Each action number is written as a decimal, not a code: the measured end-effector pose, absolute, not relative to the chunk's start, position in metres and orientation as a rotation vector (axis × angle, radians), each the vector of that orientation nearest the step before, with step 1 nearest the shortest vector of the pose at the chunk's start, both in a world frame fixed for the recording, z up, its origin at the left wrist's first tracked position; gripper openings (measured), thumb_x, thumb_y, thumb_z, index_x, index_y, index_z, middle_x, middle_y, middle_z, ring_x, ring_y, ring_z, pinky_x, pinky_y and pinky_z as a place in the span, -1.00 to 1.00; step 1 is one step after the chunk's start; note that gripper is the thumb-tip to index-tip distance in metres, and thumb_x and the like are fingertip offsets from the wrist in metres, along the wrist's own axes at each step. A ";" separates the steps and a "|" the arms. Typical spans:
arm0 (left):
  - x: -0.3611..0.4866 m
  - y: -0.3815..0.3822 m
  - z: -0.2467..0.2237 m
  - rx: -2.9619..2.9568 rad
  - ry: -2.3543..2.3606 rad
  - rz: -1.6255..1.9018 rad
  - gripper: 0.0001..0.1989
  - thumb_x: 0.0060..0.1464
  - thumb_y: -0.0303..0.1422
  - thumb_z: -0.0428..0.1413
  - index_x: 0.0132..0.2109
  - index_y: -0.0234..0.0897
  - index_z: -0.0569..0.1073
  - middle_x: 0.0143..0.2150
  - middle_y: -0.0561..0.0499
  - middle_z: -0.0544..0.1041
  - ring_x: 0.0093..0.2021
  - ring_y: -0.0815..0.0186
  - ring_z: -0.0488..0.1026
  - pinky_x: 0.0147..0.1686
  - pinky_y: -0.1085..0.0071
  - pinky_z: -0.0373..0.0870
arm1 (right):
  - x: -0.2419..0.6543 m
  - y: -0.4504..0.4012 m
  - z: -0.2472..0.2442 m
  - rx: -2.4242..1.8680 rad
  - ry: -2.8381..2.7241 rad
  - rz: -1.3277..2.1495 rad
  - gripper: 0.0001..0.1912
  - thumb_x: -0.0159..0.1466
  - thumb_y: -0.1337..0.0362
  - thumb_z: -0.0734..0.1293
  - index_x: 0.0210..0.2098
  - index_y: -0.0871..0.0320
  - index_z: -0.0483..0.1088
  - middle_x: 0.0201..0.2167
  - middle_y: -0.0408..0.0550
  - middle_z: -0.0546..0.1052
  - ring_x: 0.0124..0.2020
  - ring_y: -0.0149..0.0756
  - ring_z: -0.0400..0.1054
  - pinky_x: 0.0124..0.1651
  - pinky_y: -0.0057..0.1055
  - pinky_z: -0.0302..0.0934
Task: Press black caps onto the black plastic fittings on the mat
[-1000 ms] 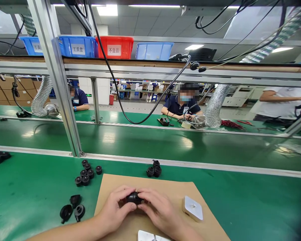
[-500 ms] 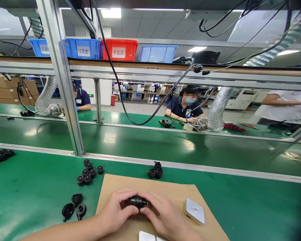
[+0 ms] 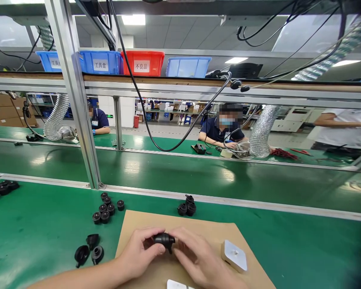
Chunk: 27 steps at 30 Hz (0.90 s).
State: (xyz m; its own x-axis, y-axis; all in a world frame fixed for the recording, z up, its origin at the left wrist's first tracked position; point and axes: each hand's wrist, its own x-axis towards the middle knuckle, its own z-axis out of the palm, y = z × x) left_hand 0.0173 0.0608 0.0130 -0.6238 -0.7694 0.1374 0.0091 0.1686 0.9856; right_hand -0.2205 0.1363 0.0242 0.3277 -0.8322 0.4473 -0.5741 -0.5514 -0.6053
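Above the brown board (image 3: 210,230), my left hand (image 3: 140,251) pinches a black, rounded plastic part (image 3: 164,239) between thumb and fingers. The part lies sideways, with a narrow end to the right and a small spout pointing down. My right hand (image 3: 195,255) curls round that narrow end, fingertips at its top and the thumb low beside the spout. Left of the board are black funnel-shaped caps (image 3: 92,241) and several small round black pieces (image 3: 105,216). Three black spouted parts (image 3: 187,206) stand behind the board.
A white block with a small central peg (image 3: 234,253) sits on the board's right side; another white block (image 3: 176,285) shows at the bottom edge. More black parts (image 3: 1,188) lie far left. A metal post (image 3: 78,108) rises behind. Co-workers sit across the green bench (image 3: 168,170).
The black part has turned, so its small spout now shows underneath. My right thumb has dropped slightly away from it. The view has tilted up a little.
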 end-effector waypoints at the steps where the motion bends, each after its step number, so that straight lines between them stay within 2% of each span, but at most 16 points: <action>1: 0.018 0.061 0.011 0.747 -1.797 -1.508 -0.57 0.17 -0.22 0.35 0.17 -0.17 0.67 0.17 -0.14 0.67 0.18 -0.04 0.60 0.26 0.09 0.51 | -0.221 0.135 0.023 -2.318 1.228 -1.085 -0.59 0.52 0.37 0.21 0.30 -0.03 0.36 0.09 0.05 0.58 0.02 -0.10 0.53 0.02 -0.23 0.44; 3: 0.019 0.062 0.009 0.795 -1.809 -1.464 -0.53 0.12 -0.22 0.38 0.18 -0.17 0.66 0.19 -0.15 0.67 0.20 -0.06 0.58 0.30 0.06 0.49 | -0.219 0.135 0.020 -2.373 1.227 -1.127 -0.60 0.48 0.43 0.21 0.22 -0.03 0.40 0.05 0.03 0.60 0.00 -0.10 0.53 0.02 -0.22 0.42; 5: 0.021 0.063 0.011 0.784 -1.852 -1.404 -0.54 0.11 -0.27 0.39 0.17 -0.15 0.67 0.17 -0.13 0.68 0.19 -0.05 0.59 0.29 0.08 0.49 | -0.215 0.135 0.019 -2.335 1.267 -1.137 -0.63 0.43 0.42 0.26 0.17 -0.01 0.42 -0.03 0.00 0.62 -0.08 -0.11 0.53 -0.06 -0.23 0.40; 7: 0.021 0.064 0.014 0.731 -1.928 -1.304 -0.55 0.11 -0.35 0.41 0.17 -0.10 0.67 0.10 -0.08 0.71 0.10 0.02 0.62 0.21 0.16 0.52 | -0.210 0.137 0.019 -2.235 1.326 -1.099 -0.72 0.42 0.32 0.32 0.11 0.03 0.45 -0.14 -0.03 0.62 -0.20 -0.13 0.50 -0.13 -0.24 0.36; 9: 0.022 0.064 0.018 0.659 -2.023 -1.178 -0.56 0.12 -0.42 0.41 0.16 -0.05 0.67 0.00 -0.02 0.73 -0.01 0.08 0.62 0.10 0.23 0.53 | -0.205 0.138 0.018 -2.062 1.381 -1.059 -0.83 0.46 0.16 0.32 -0.05 0.08 0.50 -0.28 -0.06 0.59 -0.32 -0.18 0.43 -0.21 -0.27 0.29; 11: 0.022 0.064 0.019 0.612 -2.079 -1.089 -0.55 0.15 -0.47 0.39 0.16 -0.02 0.66 -0.05 0.01 0.73 -0.06 0.12 0.60 0.05 0.27 0.51 | -0.201 0.137 0.017 -1.841 1.402 -1.042 -0.66 0.50 0.00 0.28 -0.24 0.12 0.48 -0.39 -0.08 0.53 -0.39 -0.23 0.35 -0.30 -0.32 0.21; 13: 0.022 0.063 0.018 0.631 -2.060 -1.092 -0.49 0.13 -0.47 0.40 0.20 -0.01 0.63 0.01 0.00 0.71 0.00 0.12 0.59 0.09 0.26 0.50 | -0.197 0.136 0.016 -1.668 1.396 -1.054 -0.52 0.50 -0.12 0.27 -0.33 0.14 0.45 -0.44 -0.09 0.49 -0.41 -0.26 0.31 -0.35 -0.36 0.15; 16: 0.022 0.062 0.014 0.764 -1.946 -1.241 -0.39 0.15 -0.29 0.40 0.33 -0.09 0.53 0.18 -0.11 0.65 0.09 0.05 0.59 0.15 0.20 0.53 | -0.196 0.134 0.018 -1.592 1.398 -1.096 -0.47 0.46 -0.19 0.29 -0.32 0.16 0.47 -0.43 -0.08 0.49 -0.40 -0.26 0.30 -0.34 -0.37 0.13; 19: 0.023 0.062 0.016 0.818 -1.910 -1.331 -0.54 0.35 -0.12 0.21 0.29 -0.18 0.56 0.16 -0.16 0.66 0.10 0.03 0.61 0.16 0.16 0.55 | -0.197 0.134 0.022 -1.599 1.379 -1.117 -0.48 0.46 -0.20 0.31 -0.26 0.15 0.51 -0.37 -0.05 0.54 -0.35 -0.21 0.36 -0.30 -0.35 0.19; 22: 0.024 0.062 0.018 0.739 -1.961 -1.214 -0.64 0.35 -0.19 0.21 0.21 -0.14 0.61 0.15 -0.13 0.66 0.10 0.06 0.59 0.16 0.20 0.53 | -0.199 0.134 0.025 -1.606 1.363 -1.130 -0.51 0.47 -0.18 0.30 -0.20 0.13 0.54 -0.33 -0.04 0.58 -0.31 -0.18 0.40 -0.26 -0.33 0.23; 24: 0.024 0.062 0.018 0.718 -1.967 -1.166 -0.55 0.29 -0.24 0.27 0.29 -0.10 0.55 0.23 -0.13 0.60 0.09 0.08 0.56 0.19 0.19 0.50 | -0.200 0.134 0.025 -1.612 1.361 -1.141 -0.53 0.48 -0.16 0.31 -0.17 0.12 0.55 -0.30 -0.03 0.60 -0.29 -0.17 0.41 -0.24 -0.33 0.24; 27: 0.024 0.062 0.016 0.784 -1.920 -1.272 -0.50 0.33 -0.16 0.22 0.35 -0.12 0.48 0.22 -0.15 0.60 0.10 0.07 0.56 0.21 0.14 0.47 | -0.200 0.134 0.024 -1.622 1.351 -1.149 -0.55 0.48 -0.14 0.31 -0.15 0.12 0.56 -0.29 -0.04 0.61 -0.29 -0.18 0.42 -0.24 -0.33 0.25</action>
State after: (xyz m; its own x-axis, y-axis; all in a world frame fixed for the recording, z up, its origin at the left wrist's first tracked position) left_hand 0.0244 0.0619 0.0159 -0.5762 -0.7879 0.2173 -0.1074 0.3365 0.9355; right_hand -0.2004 0.1341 0.0237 0.0529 -0.9817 0.1828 -0.3380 -0.1899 -0.9218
